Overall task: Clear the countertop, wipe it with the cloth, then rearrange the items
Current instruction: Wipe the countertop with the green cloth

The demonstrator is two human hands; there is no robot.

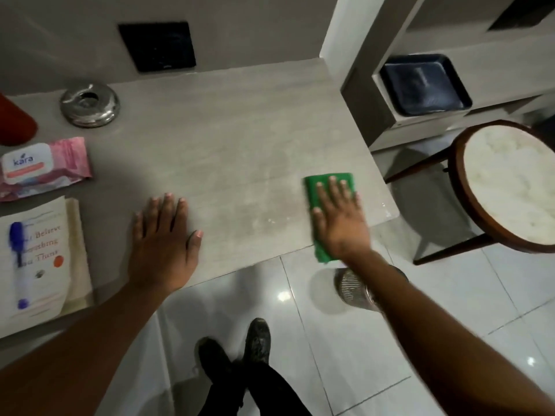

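Two hands lie flat on the tabletop (225, 139). Right hand (339, 223) presses the green cloth (327, 181) near the tabletop's right front corner, fingers (332, 187) straight and released. Left hand (163, 244) rests at the front edge, fingers straight, holding nothing. Along the tabletop's left end sit a steel ashtray (89, 105), a wipes packet (45, 168) and a book (39, 256) with a blue pen (19, 262) on it.

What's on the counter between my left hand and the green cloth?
Nothing: in the head view, the counter between the left hand and the cloth under the right hand is bare.
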